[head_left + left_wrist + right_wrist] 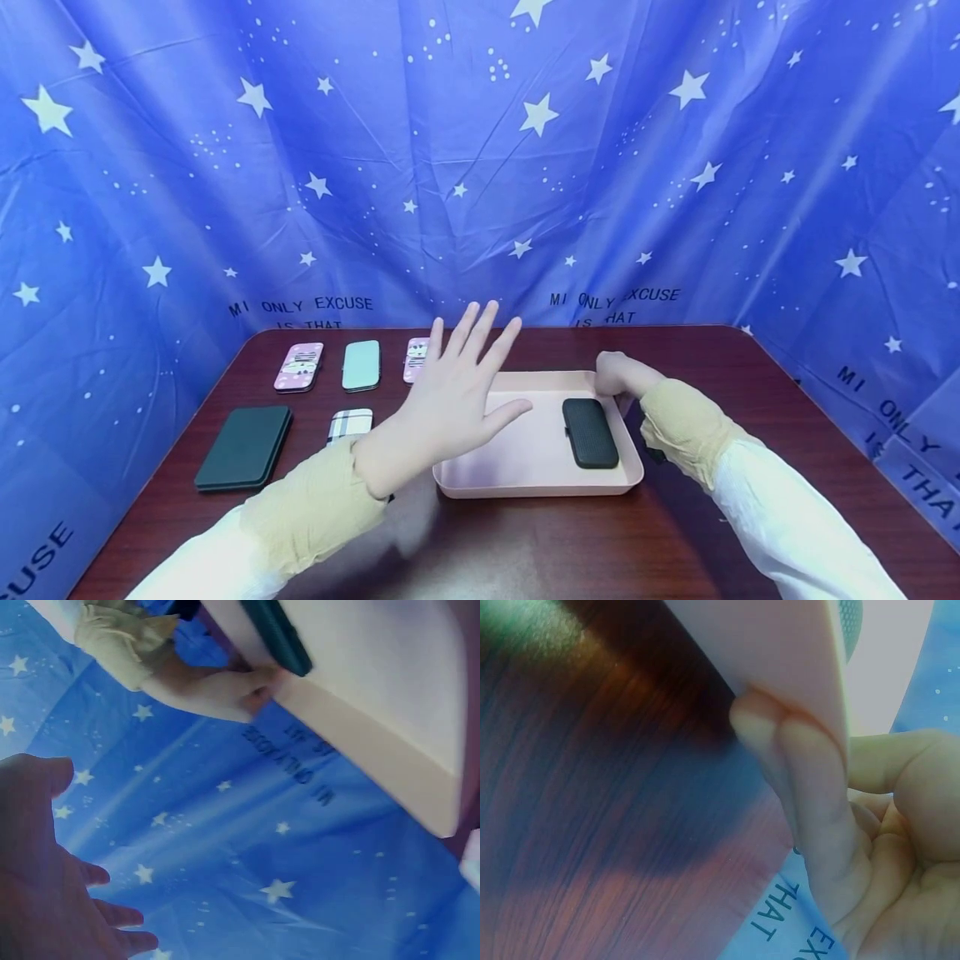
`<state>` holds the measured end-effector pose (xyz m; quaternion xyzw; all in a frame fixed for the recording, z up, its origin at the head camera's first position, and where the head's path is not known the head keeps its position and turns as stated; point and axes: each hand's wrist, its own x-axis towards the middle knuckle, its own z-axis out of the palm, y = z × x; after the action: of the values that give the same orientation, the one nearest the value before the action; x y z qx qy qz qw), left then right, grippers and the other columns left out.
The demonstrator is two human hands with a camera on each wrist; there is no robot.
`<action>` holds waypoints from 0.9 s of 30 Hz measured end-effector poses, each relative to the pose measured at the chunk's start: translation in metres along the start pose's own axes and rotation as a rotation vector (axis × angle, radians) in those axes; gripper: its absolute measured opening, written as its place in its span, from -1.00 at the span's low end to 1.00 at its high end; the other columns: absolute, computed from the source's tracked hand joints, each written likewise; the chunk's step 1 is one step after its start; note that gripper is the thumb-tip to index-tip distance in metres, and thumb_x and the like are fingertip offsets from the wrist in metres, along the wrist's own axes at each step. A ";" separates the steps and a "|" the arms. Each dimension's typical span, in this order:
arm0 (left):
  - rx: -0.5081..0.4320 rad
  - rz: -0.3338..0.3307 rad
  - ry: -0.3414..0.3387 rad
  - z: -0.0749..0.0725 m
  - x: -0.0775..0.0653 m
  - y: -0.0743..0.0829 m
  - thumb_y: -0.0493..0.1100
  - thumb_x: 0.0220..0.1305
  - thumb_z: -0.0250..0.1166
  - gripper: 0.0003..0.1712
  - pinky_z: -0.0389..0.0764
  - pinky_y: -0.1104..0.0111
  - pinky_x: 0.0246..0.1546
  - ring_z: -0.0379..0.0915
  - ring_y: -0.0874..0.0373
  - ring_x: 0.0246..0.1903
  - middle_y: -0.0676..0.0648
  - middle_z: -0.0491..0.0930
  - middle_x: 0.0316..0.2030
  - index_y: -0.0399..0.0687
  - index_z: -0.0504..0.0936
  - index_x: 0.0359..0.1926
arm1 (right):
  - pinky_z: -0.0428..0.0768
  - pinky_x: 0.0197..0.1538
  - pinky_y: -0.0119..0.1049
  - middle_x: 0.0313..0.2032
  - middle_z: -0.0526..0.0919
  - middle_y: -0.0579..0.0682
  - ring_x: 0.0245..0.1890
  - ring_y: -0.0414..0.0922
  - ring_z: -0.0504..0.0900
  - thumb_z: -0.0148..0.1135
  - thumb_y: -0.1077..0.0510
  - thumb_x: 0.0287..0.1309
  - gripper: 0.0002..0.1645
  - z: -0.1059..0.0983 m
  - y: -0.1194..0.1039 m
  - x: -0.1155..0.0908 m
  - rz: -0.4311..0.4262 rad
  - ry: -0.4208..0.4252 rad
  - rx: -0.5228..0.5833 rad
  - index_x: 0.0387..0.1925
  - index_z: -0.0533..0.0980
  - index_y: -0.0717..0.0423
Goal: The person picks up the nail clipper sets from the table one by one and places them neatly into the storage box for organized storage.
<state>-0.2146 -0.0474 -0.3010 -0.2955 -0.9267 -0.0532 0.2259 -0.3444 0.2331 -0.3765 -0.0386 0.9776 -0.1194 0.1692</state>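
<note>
At its far right corner, my right hand [621,375] pinches the wall of a shallow pale pink tray [525,486]. In the right wrist view, fingers [810,795] press the outside of the tray wall [780,652] while the thumb lies over the inside. A dark ridged case [591,433] lies inside the tray on its right side. My left hand [457,392], fingers spread and holding nothing, is raised in front of the tray's left part and hides some of it. The left wrist view shows the left hand [45,855] away from the tray.
Left of the tray lie a pink patterned case [298,367], a mint case [362,365], another pink case [415,360] partly hidden, a plaid case [351,423] and a dark green flat box [243,447]. A blue star-printed curtain [480,167] hangs behind the table [525,550].
</note>
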 end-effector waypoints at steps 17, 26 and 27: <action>-0.061 0.078 -0.042 0.030 -0.051 -0.051 0.26 0.22 0.16 -0.10 -0.15 -0.14 0.38 -0.35 -0.03 0.46 -0.11 -0.16 0.48 0.08 0.04 0.46 | 0.64 -0.60 -0.15 -0.72 0.57 0.20 -0.78 0.04 0.62 -0.14 0.23 0.30 -0.68 0.000 0.000 -0.003 0.018 -0.046 0.113 -0.59 0.31 0.24; -0.069 -0.049 -0.101 0.033 -0.064 -0.077 0.31 0.17 0.18 -0.06 -0.14 -0.20 0.35 -0.26 -0.10 0.45 -0.14 -0.13 0.47 0.10 0.06 0.45 | 0.63 -0.61 -0.14 -0.71 0.56 0.20 -0.78 0.03 0.61 -0.16 0.20 0.31 -0.67 -0.001 0.002 -0.005 0.004 -0.042 0.132 -0.58 0.30 0.23; -0.072 -0.064 -0.108 0.033 -0.065 -0.080 0.32 0.16 0.19 -0.05 -0.13 -0.20 0.35 -0.25 -0.11 0.45 -0.15 -0.12 0.47 0.09 0.06 0.46 | 0.63 -0.62 -0.14 -0.72 0.56 0.20 -0.79 0.03 0.61 -0.17 0.19 0.31 -0.67 -0.001 0.003 -0.004 0.003 -0.042 0.131 -0.57 0.30 0.23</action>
<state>-0.2260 -0.1400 -0.3570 -0.2761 -0.9440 -0.0775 0.1632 -0.3412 0.2365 -0.3745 -0.0286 0.9639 -0.1822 0.1918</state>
